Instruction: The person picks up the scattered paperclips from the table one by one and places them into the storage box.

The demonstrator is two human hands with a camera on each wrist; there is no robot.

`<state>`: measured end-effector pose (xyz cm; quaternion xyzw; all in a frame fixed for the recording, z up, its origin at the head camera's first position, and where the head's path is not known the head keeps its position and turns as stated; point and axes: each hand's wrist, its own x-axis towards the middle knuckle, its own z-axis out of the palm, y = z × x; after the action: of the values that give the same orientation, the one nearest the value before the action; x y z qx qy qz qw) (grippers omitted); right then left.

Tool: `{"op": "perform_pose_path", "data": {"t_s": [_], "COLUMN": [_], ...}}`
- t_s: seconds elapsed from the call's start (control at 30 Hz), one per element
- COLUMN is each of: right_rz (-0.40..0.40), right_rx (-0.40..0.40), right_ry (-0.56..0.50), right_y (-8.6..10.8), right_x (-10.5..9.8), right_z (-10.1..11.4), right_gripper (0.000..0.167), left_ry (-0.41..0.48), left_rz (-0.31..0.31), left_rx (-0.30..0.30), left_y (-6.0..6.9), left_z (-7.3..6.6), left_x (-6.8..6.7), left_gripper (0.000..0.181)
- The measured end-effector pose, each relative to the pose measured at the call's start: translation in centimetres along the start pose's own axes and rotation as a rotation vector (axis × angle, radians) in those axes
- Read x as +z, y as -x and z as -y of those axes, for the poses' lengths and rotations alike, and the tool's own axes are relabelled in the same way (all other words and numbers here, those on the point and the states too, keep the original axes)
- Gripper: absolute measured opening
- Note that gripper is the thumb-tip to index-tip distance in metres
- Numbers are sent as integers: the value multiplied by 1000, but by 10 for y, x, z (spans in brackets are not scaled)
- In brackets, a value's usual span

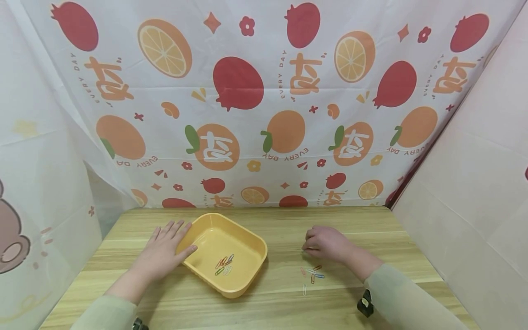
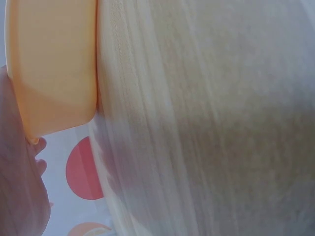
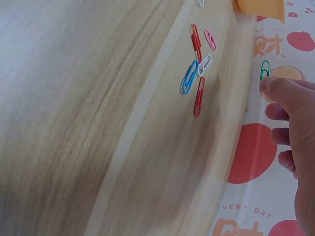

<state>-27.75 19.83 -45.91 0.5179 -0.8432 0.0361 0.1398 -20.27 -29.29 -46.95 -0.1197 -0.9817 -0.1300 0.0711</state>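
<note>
My right hand [image 1: 327, 244] pinches a green paper clip [image 3: 265, 70] between thumb and forefinger, above the table. Below it on the wood lie several loose paper clips, among them a blue one [image 3: 189, 77], a pink one [image 3: 210, 39] and a white one [image 1: 304, 289]. A yellow plastic bin [image 1: 247, 279] stands to the left, with several coloured paper clips [image 1: 224, 262] on its floor. Against the bin's left side rests my left hand [image 1: 162, 256], fingers straight and spread, its thumb over the rim.
The wooden table [image 1: 280, 311] runs back to a white fruit-print cloth [image 1: 255, 137] hanging behind it. Pale cloth panels hang at the left and right sides. Each wrist carries a small black device, such as the one [image 1: 365, 303] on the right.
</note>
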Motion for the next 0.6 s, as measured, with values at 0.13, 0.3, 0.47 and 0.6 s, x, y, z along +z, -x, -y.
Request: {"op": "perform_pose_path", "data": {"t_s": [0.13,0.3,0.47,0.6], "right_rz": [-9,-20,-4,0], "right_rx": [4,1,20,29], "right_ry": [-2,0,-18,-28], "right_y": [-3,-9,-22,-36], "right_x": [1,1,-3,-6], "right_z": [0,0,6,11], "right_gripper": [6,6,6,7], "left_ry": [-1,3,2,3], "left_rz": [3,1,3,3], "left_rx": [-3,-3,-3,-4], "left_y": [1,3,4,4], "left_z": [-1,-3,-4,-4], "left_x": [0,-1,-2,-2], "left_gripper": [80,80,82,81]}}
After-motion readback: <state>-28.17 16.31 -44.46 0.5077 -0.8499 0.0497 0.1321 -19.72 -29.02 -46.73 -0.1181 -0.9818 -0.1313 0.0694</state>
